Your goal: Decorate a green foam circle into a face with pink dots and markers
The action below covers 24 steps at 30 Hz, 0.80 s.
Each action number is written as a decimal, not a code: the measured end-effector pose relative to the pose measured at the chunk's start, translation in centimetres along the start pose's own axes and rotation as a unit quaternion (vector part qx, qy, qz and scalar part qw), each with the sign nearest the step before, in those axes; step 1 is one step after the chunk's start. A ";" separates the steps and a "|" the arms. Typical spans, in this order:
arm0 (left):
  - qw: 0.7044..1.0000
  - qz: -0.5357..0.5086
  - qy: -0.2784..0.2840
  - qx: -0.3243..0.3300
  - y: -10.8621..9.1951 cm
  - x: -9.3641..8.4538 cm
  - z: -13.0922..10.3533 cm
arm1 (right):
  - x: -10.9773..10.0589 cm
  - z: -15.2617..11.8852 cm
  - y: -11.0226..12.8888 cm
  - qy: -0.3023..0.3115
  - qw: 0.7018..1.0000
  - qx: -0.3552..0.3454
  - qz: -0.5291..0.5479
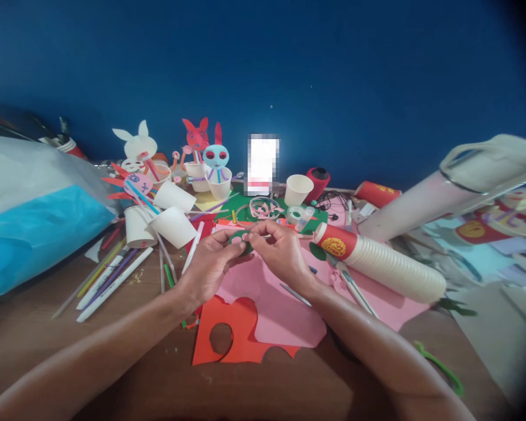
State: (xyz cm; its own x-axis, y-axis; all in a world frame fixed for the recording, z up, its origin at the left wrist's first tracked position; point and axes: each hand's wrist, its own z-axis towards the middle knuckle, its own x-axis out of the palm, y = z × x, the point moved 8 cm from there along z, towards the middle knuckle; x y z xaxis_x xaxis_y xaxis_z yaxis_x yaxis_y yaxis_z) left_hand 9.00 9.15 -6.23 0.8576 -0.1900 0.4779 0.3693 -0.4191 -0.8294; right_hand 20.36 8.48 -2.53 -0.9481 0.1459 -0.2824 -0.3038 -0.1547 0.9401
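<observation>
A small green paper piece [248, 249] with a pink round patch on it is held up over the middle of the table. My left hand [210, 260] pinches it from the left, thumb across its front. From the other side, my right hand [283, 254] has its thumb and fingertips closed at the piece's upper right edge; whether a tiny part sits between those tips is unclear. Beneath both hands lies a pink paper sheet [284, 307], overlapping an orange sheet [243, 336] with round cut-outs.
Paper-cup puppets [219, 181] stand at the back left, near tipped white cups [173, 225]. Markers [114, 286] lie on the left. A stack of paper cups [390, 269] and a utility knife [355, 289] are right of my hands. A bright phone screen [262, 164] faces me.
</observation>
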 end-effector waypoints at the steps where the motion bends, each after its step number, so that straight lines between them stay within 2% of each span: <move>1: 1.000 -0.002 0.000 -0.003 0.0 0.0 0.0 | 0.0 -0.1 0.1 -0.005 1.000 -0.005 -0.009; 14: 1.000 0.008 -0.003 0.009 0.0 -0.1 0.0 | 0.0 -0.3 0.3 -0.012 0.999 -0.023 -0.039; 24: 0.997 0.054 -0.046 0.018 0.0 -0.9 0.2 | 0.5 -0.5 0.0 -0.006 1.000 -0.017 -0.024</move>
State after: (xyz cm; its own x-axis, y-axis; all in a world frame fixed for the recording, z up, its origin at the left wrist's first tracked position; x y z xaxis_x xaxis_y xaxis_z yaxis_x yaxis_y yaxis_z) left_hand 8.25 9.50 -6.69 0.9213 -0.1499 0.3587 0.2849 -0.3676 -0.8853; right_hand 19.82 8.05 -2.73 -0.9312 0.1661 -0.3244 -0.3521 -0.1809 0.9183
